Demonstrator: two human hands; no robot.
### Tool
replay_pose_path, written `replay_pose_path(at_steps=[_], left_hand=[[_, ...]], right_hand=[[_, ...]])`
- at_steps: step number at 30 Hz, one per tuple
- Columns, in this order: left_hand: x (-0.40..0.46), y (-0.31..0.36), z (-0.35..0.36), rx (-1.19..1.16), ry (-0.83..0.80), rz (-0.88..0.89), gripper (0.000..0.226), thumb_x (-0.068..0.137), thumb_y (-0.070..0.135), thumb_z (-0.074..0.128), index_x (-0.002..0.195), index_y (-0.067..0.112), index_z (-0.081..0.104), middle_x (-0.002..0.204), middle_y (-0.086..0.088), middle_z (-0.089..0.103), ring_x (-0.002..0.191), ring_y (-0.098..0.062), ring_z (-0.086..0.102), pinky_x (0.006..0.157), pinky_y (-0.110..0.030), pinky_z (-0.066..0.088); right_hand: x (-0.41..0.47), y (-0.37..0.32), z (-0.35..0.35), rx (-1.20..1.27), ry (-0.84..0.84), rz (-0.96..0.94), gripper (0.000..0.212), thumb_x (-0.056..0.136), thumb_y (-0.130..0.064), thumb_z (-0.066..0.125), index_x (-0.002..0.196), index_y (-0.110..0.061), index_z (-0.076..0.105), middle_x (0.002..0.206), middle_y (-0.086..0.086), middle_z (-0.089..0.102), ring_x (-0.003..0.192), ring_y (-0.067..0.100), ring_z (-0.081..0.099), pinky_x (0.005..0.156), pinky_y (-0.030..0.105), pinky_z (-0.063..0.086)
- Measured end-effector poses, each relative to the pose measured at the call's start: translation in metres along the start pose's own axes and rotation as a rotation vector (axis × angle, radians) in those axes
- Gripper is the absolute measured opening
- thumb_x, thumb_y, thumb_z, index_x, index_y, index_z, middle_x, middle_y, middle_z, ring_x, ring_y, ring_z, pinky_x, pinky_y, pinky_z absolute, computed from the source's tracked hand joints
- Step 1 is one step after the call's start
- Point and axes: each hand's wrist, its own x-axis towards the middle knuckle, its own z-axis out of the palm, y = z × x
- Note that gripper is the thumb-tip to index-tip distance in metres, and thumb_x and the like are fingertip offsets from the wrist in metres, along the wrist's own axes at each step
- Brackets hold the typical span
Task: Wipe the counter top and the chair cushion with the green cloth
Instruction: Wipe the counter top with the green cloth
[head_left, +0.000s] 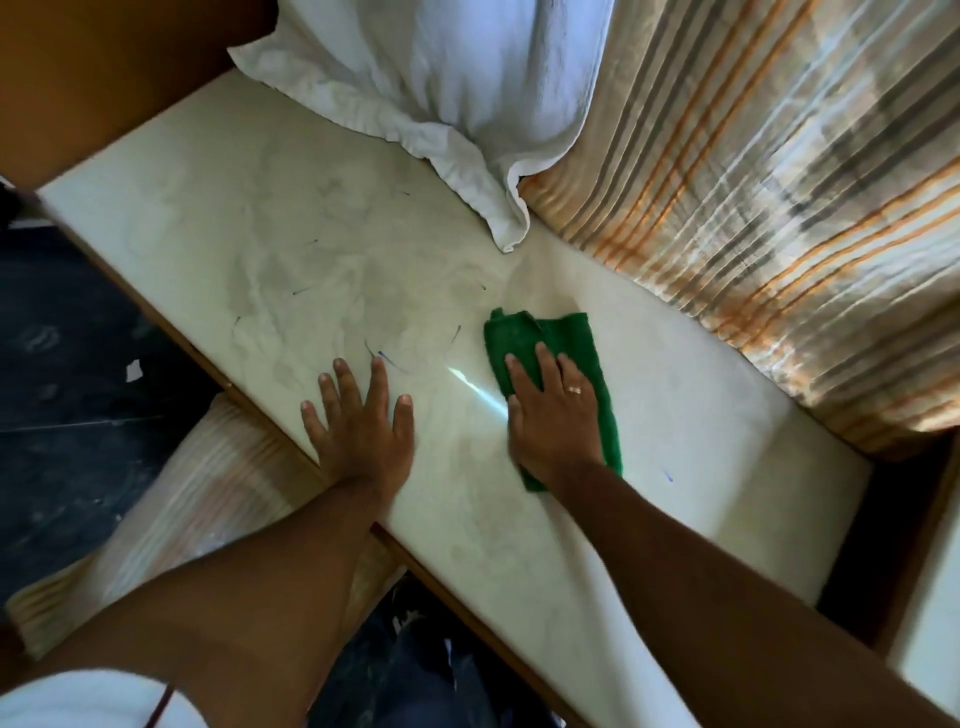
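Observation:
A pale marble counter top (270, 244) runs diagonally across the view, marked with grey smudges and short dark pen strokes. The green cloth (563, 338) lies flat on it right of centre. My right hand (553, 415) presses palm-down on the cloth, fingers spread, a ring on one finger. Flat on the bare counter to the left of the cloth rests my left hand (363, 421), fingers apart, holding nothing. The striped chair cushion (202, 499) sits below the counter's near edge at lower left, partly hidden by my left forearm.
A white cloth (441, 88) is bunched on the counter's far side. A striped orange and grey curtain (769, 197) hangs along the right, touching the counter. The dark floor (67, 374) lies at left, with a white scrap on it. A wooden surface stands at top left.

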Motion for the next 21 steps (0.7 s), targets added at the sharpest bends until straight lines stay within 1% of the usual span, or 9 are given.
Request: replay_pose_path(at_steps=[3, 6, 9, 11, 13, 15, 18, 20, 21], left_hand=[[-0.002, 0.002, -0.002, -0.008, -0.007, -0.002, 0.064, 0.097, 0.055, 0.022, 0.157, 0.033, 0.013, 0.166, -0.013, 0.007, 0.153, -0.031, 0.005, 0.120, -0.056, 0.000], [-0.003, 0.003, -0.005, -0.018, 0.011, 0.008, 0.064, 0.096, 0.054, 0.026, 0.155, 0.031, 0.020, 0.165, -0.016, 0.014, 0.151, -0.035, 0.013, 0.119, -0.058, 0.005], [-0.004, 0.005, -0.008, -0.037, -0.010, 0.014, 0.066, 0.094, 0.052, 0.025, 0.155, 0.027, 0.023, 0.163, -0.020, 0.017, 0.150, -0.039, 0.016, 0.117, -0.060, 0.007], [-0.005, 0.007, -0.011, -0.050, -0.015, 0.028, 0.065, 0.094, 0.049, 0.027, 0.155, 0.025, 0.025, 0.162, -0.022, 0.018, 0.149, -0.041, 0.018, 0.117, -0.061, 0.007], [-0.004, 0.007, -0.013, -0.061, -0.021, 0.031, 0.065, 0.094, 0.048, 0.029, 0.154, 0.023, 0.026, 0.162, -0.023, 0.019, 0.148, -0.043, 0.018, 0.116, -0.062, 0.008], [-0.005, 0.007, -0.015, -0.056, -0.035, 0.031, 0.065, 0.095, 0.047, 0.029, 0.155, 0.023, 0.026, 0.162, -0.024, 0.017, 0.148, -0.043, 0.017, 0.117, -0.063, 0.007], [-0.004, 0.005, -0.017, -0.068, -0.058, 0.046, 0.062, 0.099, 0.046, 0.032, 0.156, 0.024, 0.020, 0.163, -0.023, 0.011, 0.150, -0.041, 0.011, 0.118, -0.061, 0.004], [-0.005, 0.001, -0.018, -0.082, -0.111, 0.063, 0.065, 0.100, 0.048, 0.033, 0.158, 0.026, 0.013, 0.165, -0.019, 0.003, 0.152, -0.038, 0.004, 0.119, -0.058, -0.001], [-0.003, -0.004, -0.020, -0.099, -0.141, 0.073, 0.067, 0.100, 0.049, 0.033, 0.158, 0.026, 0.009, 0.166, -0.018, -0.002, 0.152, -0.036, -0.001, 0.119, -0.056, -0.005]], right_hand=[[-0.058, -0.011, 0.021, -0.045, -0.042, -0.141, 0.058, 0.099, -0.045, 0.029, 0.155, -0.032, 0.021, 0.165, 0.009, 0.017, 0.150, 0.035, 0.016, 0.120, 0.050, 0.007], [-0.132, 0.038, 0.017, -0.095, -0.137, -0.183, 0.058, 0.099, -0.046, 0.028, 0.153, -0.026, 0.031, 0.161, 0.009, 0.022, 0.147, 0.035, 0.026, 0.120, 0.051, 0.017], [-0.127, 0.118, -0.011, -0.131, 0.031, 0.143, 0.061, 0.096, -0.040, 0.029, 0.140, -0.006, 0.053, 0.150, 0.028, 0.038, 0.131, 0.051, 0.045, 0.108, 0.058, 0.038], [-0.112, 0.133, -0.026, -0.083, 0.057, 0.420, 0.064, 0.093, -0.040, 0.031, 0.147, -0.008, 0.045, 0.154, 0.029, 0.033, 0.139, 0.050, 0.034, 0.112, 0.056, 0.031], [-0.099, 0.100, -0.020, -0.052, 0.051, 0.558, 0.064, 0.095, -0.037, 0.034, 0.154, -0.012, 0.031, 0.160, 0.026, 0.020, 0.146, 0.047, 0.021, 0.116, 0.054, 0.022], [-0.101, 0.037, 0.000, -0.090, -0.051, 0.406, 0.063, 0.096, -0.032, 0.030, 0.156, -0.013, 0.025, 0.162, 0.026, 0.016, 0.147, 0.048, 0.017, 0.115, 0.057, 0.022], [-0.132, -0.047, 0.035, -0.078, -0.088, -0.035, 0.064, 0.092, -0.042, 0.038, 0.153, -0.022, 0.033, 0.160, 0.015, 0.029, 0.144, 0.039, 0.029, 0.117, 0.052, 0.025], [-0.143, -0.042, 0.028, -0.072, -0.130, -0.185, 0.063, 0.093, -0.045, 0.041, 0.152, -0.024, 0.033, 0.159, 0.008, 0.031, 0.144, 0.031, 0.030, 0.117, 0.044, 0.019], [-0.138, -0.020, 0.022, -0.131, -0.120, -0.200, 0.061, 0.093, -0.042, 0.041, 0.150, -0.021, 0.039, 0.155, 0.010, 0.039, 0.140, 0.033, 0.038, 0.114, 0.044, 0.021]])
